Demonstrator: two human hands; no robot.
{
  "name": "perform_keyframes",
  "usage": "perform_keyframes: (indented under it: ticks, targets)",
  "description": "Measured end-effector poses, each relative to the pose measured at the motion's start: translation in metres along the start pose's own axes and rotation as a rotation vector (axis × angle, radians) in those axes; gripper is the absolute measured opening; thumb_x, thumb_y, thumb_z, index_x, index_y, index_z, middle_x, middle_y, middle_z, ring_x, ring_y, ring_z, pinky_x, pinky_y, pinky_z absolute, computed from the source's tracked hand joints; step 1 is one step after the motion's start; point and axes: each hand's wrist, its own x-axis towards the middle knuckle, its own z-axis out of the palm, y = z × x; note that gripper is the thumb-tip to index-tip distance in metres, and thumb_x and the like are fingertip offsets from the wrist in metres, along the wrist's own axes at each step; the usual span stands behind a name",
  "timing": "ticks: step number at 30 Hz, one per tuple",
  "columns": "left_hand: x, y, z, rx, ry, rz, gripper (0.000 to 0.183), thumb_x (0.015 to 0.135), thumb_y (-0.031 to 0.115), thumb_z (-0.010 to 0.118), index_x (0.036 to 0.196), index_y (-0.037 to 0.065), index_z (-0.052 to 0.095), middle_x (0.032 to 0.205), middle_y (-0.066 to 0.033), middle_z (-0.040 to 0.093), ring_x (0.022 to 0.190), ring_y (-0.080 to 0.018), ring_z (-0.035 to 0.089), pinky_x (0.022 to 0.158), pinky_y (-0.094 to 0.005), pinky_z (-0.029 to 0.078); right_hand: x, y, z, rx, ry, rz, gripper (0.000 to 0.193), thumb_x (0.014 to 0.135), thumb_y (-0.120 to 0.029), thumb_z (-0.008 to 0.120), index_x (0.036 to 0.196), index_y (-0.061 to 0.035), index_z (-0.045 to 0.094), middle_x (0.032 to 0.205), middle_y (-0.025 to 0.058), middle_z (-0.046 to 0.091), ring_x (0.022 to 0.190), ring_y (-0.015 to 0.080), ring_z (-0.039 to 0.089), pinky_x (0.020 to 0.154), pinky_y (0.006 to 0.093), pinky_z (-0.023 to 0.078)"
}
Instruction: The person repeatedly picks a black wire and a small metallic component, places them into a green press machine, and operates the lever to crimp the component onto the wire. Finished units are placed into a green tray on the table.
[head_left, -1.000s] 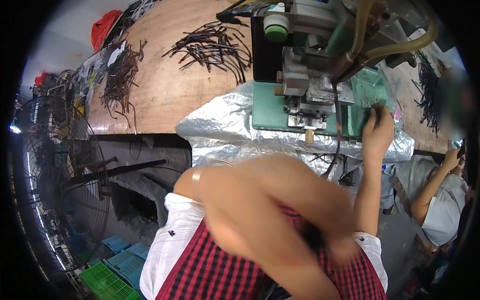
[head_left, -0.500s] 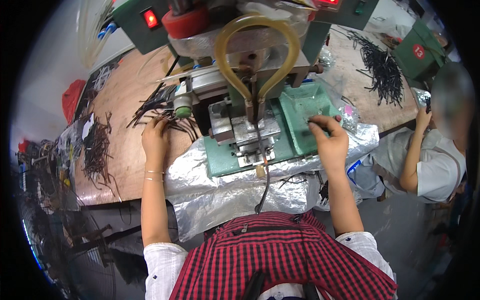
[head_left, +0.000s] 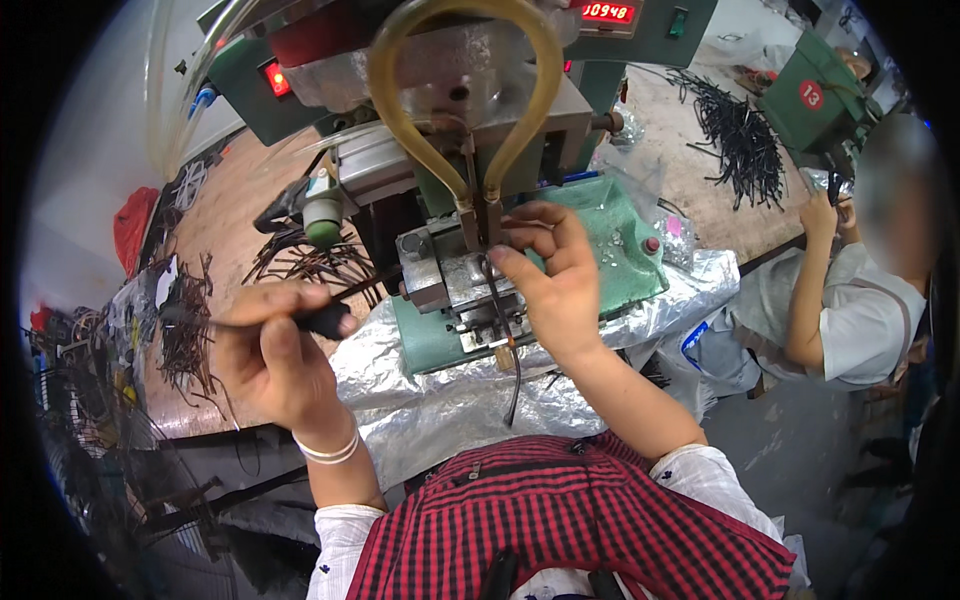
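Observation:
A short black cable (head_left: 510, 385) lies in the metal fixture (head_left: 470, 285) of a green bench machine, its free end hanging over the front edge. My right hand (head_left: 560, 285) is curled at the fixture, thumb and fingertips at that cable's upper end; the exact grip is partly hidden. To the left, my left hand (head_left: 280, 350) is closed on another dark cable with a thick black part (head_left: 325, 320), its thin end pointing toward the fixture. Beyond this hand lies a pile of dark cables (head_left: 310, 258). A bent yellowish tube (head_left: 380, 70) loops above the fixture.
A green tray (head_left: 620, 235) with a red button (head_left: 652, 245) flanks the fixture. Silver foil (head_left: 390, 400) covers the table's front edge. More black cables (head_left: 740, 140) lie at the far right, near a green machine (head_left: 820, 95). Another person (head_left: 870, 320) sits at the right.
My left hand has come up from the cable pile toward me, now with a cable in it. My right hand has moved left from the green tray to the fixture. The view has shifted slightly.

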Motion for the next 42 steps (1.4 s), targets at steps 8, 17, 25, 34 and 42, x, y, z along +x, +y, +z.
perform_keyframes:
  ticks: [8, 17, 25, 34, 42]
  targets:
    - [0.015, -0.013, 0.025, 0.126, 0.03, 0.071, 0.011, 0.096, -0.004, 0.062, 0.106, -0.007, 0.061, 0.098, -0.0185, 0.067, 0.09, -0.0247, 0.07, 0.069, -0.0362, 0.066, -0.011, -0.027, 0.024, 0.078, -0.015, 0.098, 0.05, 0.088, 0.004, 0.068, 0.133, 0.0047, 0.045, 0.108, 0.0105, 0.067, 0.103, 0.0144, 0.062, 0.096, 0.0285, 0.048]
    - [-0.007, 0.001, 0.025, 0.21, -0.046, 0.13, 0.01, 0.094, -0.004, 0.065, 0.103, -0.006, 0.059, 0.097, -0.0215, 0.067, 0.081, -0.024, 0.07, 0.063, -0.0332, 0.065, -0.01, -0.008, 0.018, -0.119, 0.004, -0.114, 0.054, 0.086, 0.0, 0.071, 0.134, 0.0036, 0.046, 0.098, 0.0094, 0.069, 0.101, 0.0167, 0.063, 0.093, 0.0307, 0.048]
    - [0.008, -0.014, 0.016, 0.105, -0.056, 0.046, 0.015, 0.091, -0.006, 0.068, 0.105, -0.006, 0.063, 0.093, -0.017, 0.069, 0.086, -0.0238, 0.071, 0.071, -0.0339, 0.061, 0.029, -0.07, -0.006, 0.041, -0.371, 0.415, 0.067, 0.081, 0.002, 0.071, 0.142, 0.0078, 0.043, 0.109, 0.013, 0.068, 0.103, 0.0198, 0.064, 0.091, 0.032, 0.051]
    - [-0.053, -0.028, 0.054, 0.65, -0.534, 0.462, 0.03, 0.074, 0.009, 0.087, 0.097, 0.004, 0.07, 0.094, -0.0132, 0.074, 0.058, -0.016, 0.06, 0.047, -0.0271, 0.043, -0.007, 0.013, -0.119, -0.969, 0.118, 0.009, 0.029, 0.087, 0.0, 0.062, 0.115, 0.0004, 0.068, 0.11, 0.0191, 0.072, 0.102, 0.0329, 0.071, 0.09, 0.038, 0.055]
    - [-0.054, -0.04, 0.056, 0.667, -0.515, 0.481, 0.02, 0.079, 0.005, 0.082, 0.095, 0.006, 0.07, 0.09, -0.0103, 0.073, 0.055, -0.0169, 0.058, 0.046, -0.0277, 0.042, 0.021, 0.007, -0.145, -0.822, 0.297, -0.063, 0.022, 0.086, -0.001, 0.064, 0.107, -0.0015, 0.069, 0.102, 0.0162, 0.071, 0.092, 0.0303, 0.069, 0.084, 0.0363, 0.053]
